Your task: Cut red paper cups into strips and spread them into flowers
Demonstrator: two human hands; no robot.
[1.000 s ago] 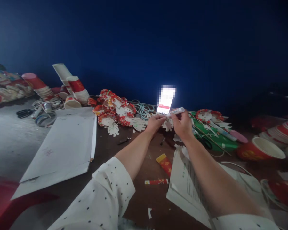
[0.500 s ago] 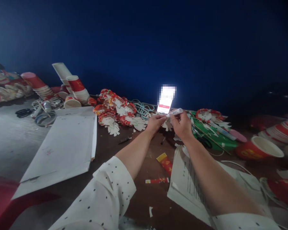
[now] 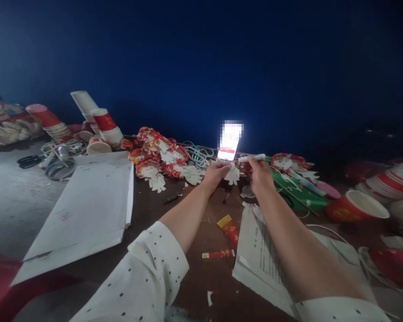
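Observation:
My right hand (image 3: 262, 175) is closed round a white marker-like pen (image 3: 251, 158), which lies nearly level with one end pointing toward my left hand. My left hand (image 3: 218, 172) has thumb and fingers pinched together. A small pale thing shows at its fingertips, too small to name. Just below these fingertips is a white paper cutout (image 3: 233, 175) with jagged edges; whether the fingers touch it I cannot tell. A phone (image 3: 229, 143) with a bright screen leans upright behind both hands.
Red-trimmed paper cutouts (image 3: 164, 156) are piled left of my hands. Cup stacks (image 3: 107, 127), scissors (image 3: 30, 161) and a white board (image 3: 97, 201) lie farther left. To the right are a green sheet (image 3: 302, 197), printed papers (image 3: 255, 259) and a red paper cup (image 3: 352, 208).
My right hand has moved right, away from my left hand, and the pen has turned from slanted to nearly level. The pen's near end now stands apart from my left fingertips.

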